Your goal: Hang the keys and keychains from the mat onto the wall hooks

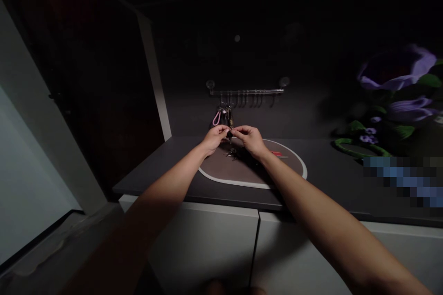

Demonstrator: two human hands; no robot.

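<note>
One small dark piece (230,135) sits between our two hands, above the tabletop (321,166) and just below a row of hanging things; its details are too small and dim for us to make out. Our left hand (213,139) pinches it from one side, the grip of thumb and forefinger pressed together at the tips; our right hand (254,140) meets it from the other side with thumb and fingertips drawn in the same way, so that the two grips nearly touch. Right above them we see a pink loop (216,118) and a brownish tag (231,122), hanging near metal rings at the left part of a clear rail (256,92); more hooks line that rail to the right, and a round mount holds each end against the dark wall (311,110). Beneath our hands a brown oval mat (242,179) with a white border lies on the tabletop; on it we see a small metallic cluster (231,152), and a red item (276,153) partly behind our right forearm. Farther out, purple flowers (411,73) stand at the right; pale cabinet doors (207,235) run below the tabletop; a dark door (100,78) stands at the left.
</note>
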